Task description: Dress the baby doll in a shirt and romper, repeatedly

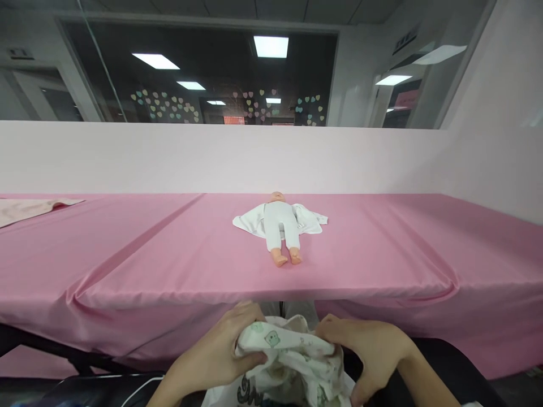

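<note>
Low in the head view, close to my body, a bunched white cloth (297,359) with small green prints lies over my lap. It looks like baby clothing, but its folds hide its exact kind. My left hand (224,350) is closed on its left side, thumb at the front and fingers behind. On the opposite edge my right hand (373,347) grips the same cloth, with part of its fingers hidden in the fabric. Beyond both hands, a baby doll (280,220) in white clothes lies on its back, feet toward me. White fabric (311,220) spreads out beneath it.
A pink-covered table (161,249) stretches across in front of me, its cover folded at the near edge. At the far left lies a pale cloth (29,210). A white wall (212,158) with a window above it stands behind the table.
</note>
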`<state>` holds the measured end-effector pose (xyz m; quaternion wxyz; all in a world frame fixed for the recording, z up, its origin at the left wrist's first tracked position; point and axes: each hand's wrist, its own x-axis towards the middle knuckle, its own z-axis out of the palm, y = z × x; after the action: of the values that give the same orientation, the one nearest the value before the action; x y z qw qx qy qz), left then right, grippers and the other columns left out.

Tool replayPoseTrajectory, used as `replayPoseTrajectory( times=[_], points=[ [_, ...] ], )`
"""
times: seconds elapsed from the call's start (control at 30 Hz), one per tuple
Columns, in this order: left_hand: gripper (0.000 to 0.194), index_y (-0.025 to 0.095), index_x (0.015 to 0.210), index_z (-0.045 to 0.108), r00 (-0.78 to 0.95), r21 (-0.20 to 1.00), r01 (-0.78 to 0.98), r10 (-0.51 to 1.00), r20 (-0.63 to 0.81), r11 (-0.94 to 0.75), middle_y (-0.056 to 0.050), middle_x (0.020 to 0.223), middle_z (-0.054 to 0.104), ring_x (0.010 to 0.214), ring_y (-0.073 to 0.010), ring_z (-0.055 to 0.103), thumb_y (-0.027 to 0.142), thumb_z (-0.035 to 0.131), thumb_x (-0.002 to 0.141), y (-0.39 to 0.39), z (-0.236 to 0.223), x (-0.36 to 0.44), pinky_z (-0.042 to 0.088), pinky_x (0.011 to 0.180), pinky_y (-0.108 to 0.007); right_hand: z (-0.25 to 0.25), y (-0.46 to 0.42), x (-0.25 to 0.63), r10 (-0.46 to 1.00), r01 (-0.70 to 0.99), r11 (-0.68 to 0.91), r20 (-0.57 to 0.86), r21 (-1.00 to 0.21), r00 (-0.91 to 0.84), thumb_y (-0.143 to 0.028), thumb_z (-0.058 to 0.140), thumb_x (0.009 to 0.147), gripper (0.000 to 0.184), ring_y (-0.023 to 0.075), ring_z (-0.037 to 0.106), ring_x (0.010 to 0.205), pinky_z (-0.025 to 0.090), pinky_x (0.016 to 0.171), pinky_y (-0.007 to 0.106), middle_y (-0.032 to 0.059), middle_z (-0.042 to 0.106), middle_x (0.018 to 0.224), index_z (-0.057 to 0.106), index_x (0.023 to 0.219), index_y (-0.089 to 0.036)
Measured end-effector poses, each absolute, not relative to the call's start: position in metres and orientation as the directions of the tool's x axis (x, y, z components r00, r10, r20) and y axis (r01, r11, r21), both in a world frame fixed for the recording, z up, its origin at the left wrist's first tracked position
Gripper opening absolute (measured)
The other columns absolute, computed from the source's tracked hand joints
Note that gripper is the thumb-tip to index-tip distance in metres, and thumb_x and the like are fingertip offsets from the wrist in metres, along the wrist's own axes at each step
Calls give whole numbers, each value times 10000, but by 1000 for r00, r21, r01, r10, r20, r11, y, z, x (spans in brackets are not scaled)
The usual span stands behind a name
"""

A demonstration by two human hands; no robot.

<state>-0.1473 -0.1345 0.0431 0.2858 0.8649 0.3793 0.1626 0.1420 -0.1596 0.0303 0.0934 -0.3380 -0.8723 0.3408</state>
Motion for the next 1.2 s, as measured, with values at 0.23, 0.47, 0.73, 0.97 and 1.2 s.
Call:
replayPoseTrajectory(
  times=[0.23,0.47,0.73,0.97,1.2],
  points=[
    [393,202,900,552,714,463,648,694,-94,-605,-45,934,564,953,-265,495,491,651,653,-131,18,-155,395,766,-324,36,-158,152,900,780,349,-47,-520,-434,-400,554,793,355,218,536,974,407,832,323,65,624,1048,618,1081,-203],
    [376,228,1056,572,792,291,531,588,164,-796,-58,971,633,969,-237,542,482,365,872,-104,23,-160,299,990,-426,40,-142,133,902,854,433,147,-290,-407,-364,515,841,280,156,498,698,354,642,270,20,584,659,541,641,-169],
    [307,181,892,542,643,-62,662,524,558,-747,-40,816,615,804,-202,566,469,452,833,-87,86,-169,118,1041,-560,129,-155,124,674,800,597,499,66,-544,-336,490,871,358,93,345,520,326,667,278,-25,460,539,447,559,-167],
    [235,182,656,513,507,415,381,562,653,-826,-25,726,568,746,-175,536,333,492,836,-100,112,-183,392,886,-402,158,-179,116,493,786,616,753,52,-436,-346,518,856,392,90,318,502,303,585,252,-45,370,497,361,535,-184],
    [307,157,494,450,407,893,-173,795,450,-416,-29,692,469,640,-148,476,309,573,731,-48,91,-189,418,564,-295,125,-128,129,794,749,576,440,-326,-419,-431,562,804,429,105,399,581,370,703,281,-38,426,508,413,492,-178]
  ],
)
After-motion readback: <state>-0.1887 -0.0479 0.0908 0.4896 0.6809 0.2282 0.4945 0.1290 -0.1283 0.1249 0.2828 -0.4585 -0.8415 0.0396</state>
